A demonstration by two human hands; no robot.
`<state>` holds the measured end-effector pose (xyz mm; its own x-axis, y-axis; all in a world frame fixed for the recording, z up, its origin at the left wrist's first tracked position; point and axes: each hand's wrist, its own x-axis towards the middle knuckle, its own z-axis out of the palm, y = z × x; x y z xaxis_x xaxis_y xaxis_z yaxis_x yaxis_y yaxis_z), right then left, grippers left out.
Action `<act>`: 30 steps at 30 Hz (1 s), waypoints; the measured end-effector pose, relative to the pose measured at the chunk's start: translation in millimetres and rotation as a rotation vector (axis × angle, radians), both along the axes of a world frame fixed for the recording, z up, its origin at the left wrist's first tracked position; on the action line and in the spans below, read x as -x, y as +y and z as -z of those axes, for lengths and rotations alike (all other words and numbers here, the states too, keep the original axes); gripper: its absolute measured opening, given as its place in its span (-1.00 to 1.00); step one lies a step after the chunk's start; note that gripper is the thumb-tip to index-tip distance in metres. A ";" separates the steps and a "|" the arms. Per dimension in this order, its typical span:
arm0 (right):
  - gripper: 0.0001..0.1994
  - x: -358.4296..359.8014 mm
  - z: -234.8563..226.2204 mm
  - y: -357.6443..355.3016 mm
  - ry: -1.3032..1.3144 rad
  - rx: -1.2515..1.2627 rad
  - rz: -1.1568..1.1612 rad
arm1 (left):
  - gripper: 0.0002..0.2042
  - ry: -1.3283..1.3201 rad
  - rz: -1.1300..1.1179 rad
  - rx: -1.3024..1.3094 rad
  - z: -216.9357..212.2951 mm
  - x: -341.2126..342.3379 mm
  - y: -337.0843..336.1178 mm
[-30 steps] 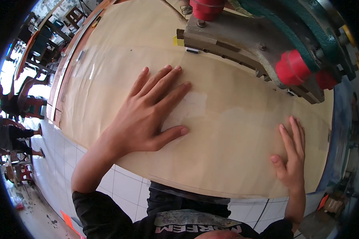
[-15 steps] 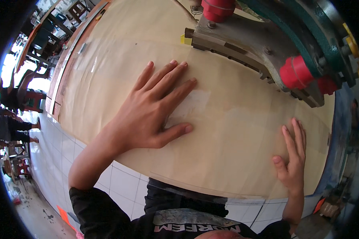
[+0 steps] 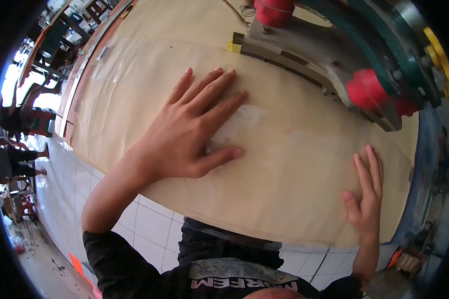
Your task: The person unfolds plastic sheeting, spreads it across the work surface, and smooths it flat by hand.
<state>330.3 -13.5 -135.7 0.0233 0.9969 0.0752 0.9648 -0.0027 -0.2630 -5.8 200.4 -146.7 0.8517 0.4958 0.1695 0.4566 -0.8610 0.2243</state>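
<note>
Both hands [image 3: 179,134] rest, fingers extended, on tan sheeting [image 3: 294,179], undersides hidden, the green machine [image 3: 373,52] cut off above.

A: Passable where?
B: Mid-frame, over the tan sheet [image 3: 294,184] between left hand [image 3: 184,130] and right hand [image 3: 366,207] — also toward upper left, past the left fingertips [image 3: 217,71].
A: And upper right?
B: Blocked — by the green machine [image 3: 407,57], red caps [image 3: 366,89] and grey metal base [image 3: 304,40].

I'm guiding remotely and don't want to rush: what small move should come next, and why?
I'd probably slide the left hand gently leftward over the tan sheet: creases show on that side, while the right hand rests near the sheet's right edge.
</note>
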 end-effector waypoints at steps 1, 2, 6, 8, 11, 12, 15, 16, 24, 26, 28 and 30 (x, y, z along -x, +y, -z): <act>-0.28 -1.4 -0.2 -1.0 -0.002 -0.002 0.019 | -0.22 0.020 -0.006 0.000 0.2 -2.0 0.2; -0.31 -4.0 0.3 -0.8 0.011 0.001 -0.003 | -0.23 0.040 -0.011 -0.002 -0.3 -4.3 0.4; -0.38 -8.2 -3.8 2.4 0.090 0.024 -0.022 | -0.23 0.141 -0.018 -0.039 -7.6 -1.8 -2.9; -0.39 -14.4 -5.6 2.4 0.101 0.020 -0.028 | -0.23 0.145 -0.005 -0.032 -12.2 -5.2 -4.1; -0.41 -17.5 -9.2 -0.3 0.104 0.010 -0.057 | -0.25 0.119 -0.029 0.009 -12.3 -11.3 -7.6; -0.43 -17.0 -10.6 0.3 0.088 0.008 -0.062 | -0.26 0.081 -0.048 0.046 -10.1 -12.1 -8.9; -0.44 -10.7 -18.7 3.3 -0.009 0.008 -0.055 | -0.27 0.022 -0.057 0.018 -1.1 -14.4 -13.7; -0.44 -4.6 -19.9 5.6 0.002 0.008 -0.077 | -0.27 0.017 -0.058 0.019 1.0 -10.7 -14.7; -0.48 89.8 -23.1 65.9 -0.043 -0.177 -0.509 | -0.40 -0.159 -0.063 -0.082 -2.3 -9.5 -20.4; -0.49 102.7 -12.1 89.6 -0.008 -0.228 -0.558 | -0.45 -0.216 -0.066 -0.101 -2.3 -10.2 -20.8; -0.53 111.4 0.5 108.9 0.037 -0.283 -0.559 | -0.60 -0.330 -0.143 -0.172 0.5 -7.9 -23.3; -0.54 113.5 12.6 115.9 0.046 -0.307 -0.561 | -0.66 -0.343 -0.169 -0.202 6.0 -4.3 -24.1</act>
<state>216.8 102.4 -148.3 -0.4854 0.7920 0.3702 0.7857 0.5809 -0.2125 -1.6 176.4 -152.7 0.6387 0.5516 0.5365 0.5237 -0.8224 0.2221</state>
